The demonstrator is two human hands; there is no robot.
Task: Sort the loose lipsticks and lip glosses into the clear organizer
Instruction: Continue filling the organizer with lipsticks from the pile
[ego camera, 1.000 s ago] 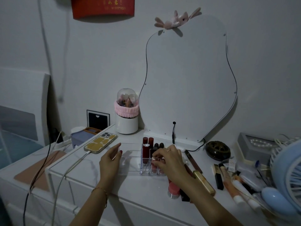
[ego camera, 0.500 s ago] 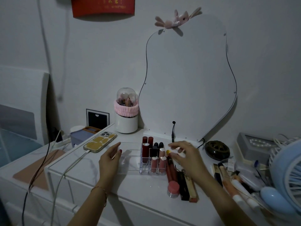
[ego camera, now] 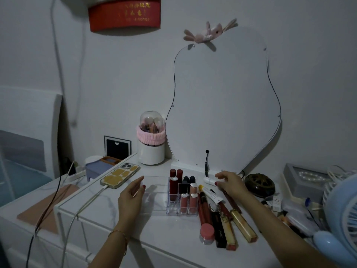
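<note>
The clear organizer [ego camera: 154, 200] stands mid-table; its right cells hold several upright lipsticks and glosses [ego camera: 174, 183], and its left part is bare. My left hand [ego camera: 131, 194] rests against its left side with fingers straight. My right hand [ego camera: 229, 183] reaches behind the organizer near the mirror's base, thumb and fingers pinching the right end of a small white tube [ego camera: 208, 180]. A white tube with a yellow cap [ego camera: 209, 192] lies just in front of that hand. Several loose lipsticks and glosses [ego camera: 204, 208] lie to the organizer's right, among them a gold tube [ego camera: 243, 225] and a pink-lidded jar [ego camera: 207, 234].
A phone [ego camera: 120, 176] on a charging cable lies left of the organizer. A white brush holder [ego camera: 151, 153] and the wavy mirror [ego camera: 222, 103] stand at the back. A dark round dish [ego camera: 258, 183], a grey box [ego camera: 301, 182], cluttered cosmetics and a blue fan [ego camera: 345, 209] fill the right side.
My right hand left the organizer's cells, moved right and back toward the mirror, and now pinches the white tube. My left hand has stayed at the organizer's left side.
</note>
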